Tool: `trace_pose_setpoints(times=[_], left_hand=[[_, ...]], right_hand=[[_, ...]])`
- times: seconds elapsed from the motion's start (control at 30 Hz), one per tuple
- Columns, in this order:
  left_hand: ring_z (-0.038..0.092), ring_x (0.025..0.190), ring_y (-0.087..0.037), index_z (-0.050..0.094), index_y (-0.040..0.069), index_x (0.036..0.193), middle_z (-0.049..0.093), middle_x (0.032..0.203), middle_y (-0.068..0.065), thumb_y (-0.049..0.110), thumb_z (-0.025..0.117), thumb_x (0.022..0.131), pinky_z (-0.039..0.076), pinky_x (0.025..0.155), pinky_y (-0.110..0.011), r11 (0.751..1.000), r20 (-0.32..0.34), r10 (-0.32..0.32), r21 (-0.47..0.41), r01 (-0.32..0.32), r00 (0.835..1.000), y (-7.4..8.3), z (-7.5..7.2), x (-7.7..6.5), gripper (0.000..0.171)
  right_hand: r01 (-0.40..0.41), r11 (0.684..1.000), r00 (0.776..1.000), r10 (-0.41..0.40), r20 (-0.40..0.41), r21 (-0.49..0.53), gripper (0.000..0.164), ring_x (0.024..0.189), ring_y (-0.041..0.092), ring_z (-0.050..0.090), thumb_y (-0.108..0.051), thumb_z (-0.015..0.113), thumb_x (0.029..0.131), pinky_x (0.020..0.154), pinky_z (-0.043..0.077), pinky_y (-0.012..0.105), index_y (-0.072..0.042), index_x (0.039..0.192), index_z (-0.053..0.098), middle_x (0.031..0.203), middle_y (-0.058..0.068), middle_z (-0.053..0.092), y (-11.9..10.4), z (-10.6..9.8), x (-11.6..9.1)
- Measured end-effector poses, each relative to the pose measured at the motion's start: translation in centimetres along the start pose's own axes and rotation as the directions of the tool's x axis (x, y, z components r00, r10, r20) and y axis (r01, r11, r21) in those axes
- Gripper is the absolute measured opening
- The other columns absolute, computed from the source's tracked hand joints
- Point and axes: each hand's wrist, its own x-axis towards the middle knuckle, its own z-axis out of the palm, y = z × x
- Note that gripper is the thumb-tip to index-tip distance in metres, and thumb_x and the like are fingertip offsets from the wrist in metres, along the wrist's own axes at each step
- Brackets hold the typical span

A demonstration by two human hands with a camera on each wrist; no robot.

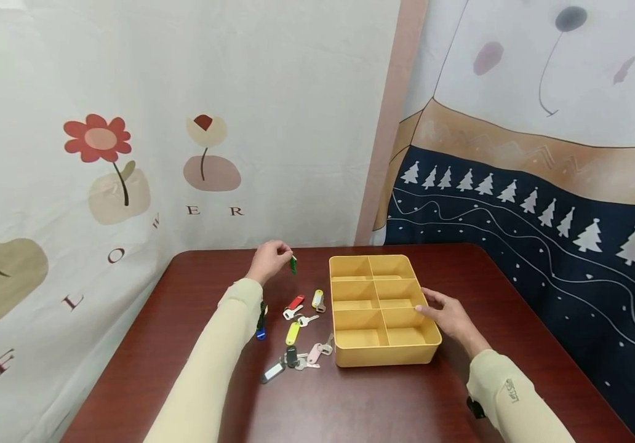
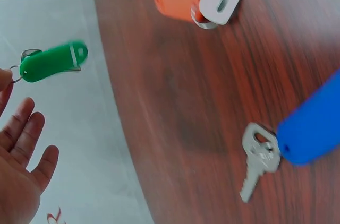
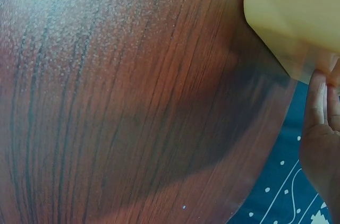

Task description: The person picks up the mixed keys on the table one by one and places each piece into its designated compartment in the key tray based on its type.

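My left hand (image 1: 271, 261) is raised over the far part of the table. Its fingertips pinch the metal ring of a green key tag (image 2: 50, 63), which hangs in the air; a key shows partly behind the tag. On the right, my right hand (image 1: 448, 315) holds the side wall of a yellow six-compartment organizer box (image 1: 386, 355), thumb over the rim and fingers along the outside. Between the hands lie tagged keys: a red tag (image 1: 296, 302), a yellow tag (image 1: 292, 333), a pink tag (image 1: 314, 353) and others. A blue key tag (image 2: 311, 126) lies below the left hand.
The dark red-brown table (image 1: 384, 406) carries the box and keys. A dark grey key tag (image 1: 272, 371) lies nearest the front, beside a black one (image 1: 291, 356). Behind the table hangs a printed cloth (image 1: 295, 123) with flowers; a navy tree-patterned part (image 1: 517, 246) hangs at right.
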Motion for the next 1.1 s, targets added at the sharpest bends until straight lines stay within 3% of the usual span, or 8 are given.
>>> trace_pose_setpoints(times=[0.23,0.57,0.87,1.1], left_hand=[[0.058,0.096,-0.028,0.071,0.006,0.095,0.064,0.105,-0.012,0.016,0.063,0.096,0.046,0.085,-0.043,0.990,-0.038,0.021,-0.140,-0.026,0.999,1.8,0.6,0.3,0.013],[0.062,0.098,-0.026,0.070,0.006,0.099,0.067,0.105,-0.010,0.020,0.062,0.099,0.048,0.082,-0.041,0.944,-0.029,-0.018,-0.330,0.008,0.999,4.2,1.5,0.6,0.016],[0.062,0.093,-0.023,0.071,0.006,0.100,0.068,0.102,-0.006,0.022,0.063,0.098,0.048,0.080,-0.038,0.916,-0.031,-0.026,-0.402,0.012,0.999,6.2,3.4,1.3,0.017],[0.062,0.090,-0.021,0.071,0.005,0.100,0.069,0.099,-0.006,0.021,0.064,0.097,0.049,0.078,-0.036,0.919,-0.022,0.002,-0.395,-0.010,1.000,7.6,5.2,1.5,0.017]], right_hand=[[-0.015,1.000,1.000,0.016,-0.006,0.003,0.063,0.129,0.039,0.048,-0.023,0.067,0.096,0.102,0.043,0.050,-0.003,0.150,0.041,0.145,0.025,0.046,0.0,0.0,0.1],[-0.018,1.000,1.000,0.019,-0.001,0.011,0.063,0.128,0.039,0.049,-0.024,0.066,0.097,0.101,0.044,0.049,-0.003,0.150,0.040,0.146,0.025,0.045,0.0,0.0,0.0],[-0.008,1.000,1.000,0.008,-0.011,0.007,0.063,0.128,0.039,0.049,-0.023,0.067,0.096,0.101,0.044,0.049,-0.003,0.150,0.041,0.145,0.025,0.046,0.2,0.1,0.0],[0.005,1.000,1.000,-0.005,-0.016,0.007,0.062,0.126,0.038,0.051,-0.022,0.068,0.096,0.099,0.046,0.048,-0.002,0.149,0.042,0.144,0.025,0.048,0.1,0.1,0.0]])
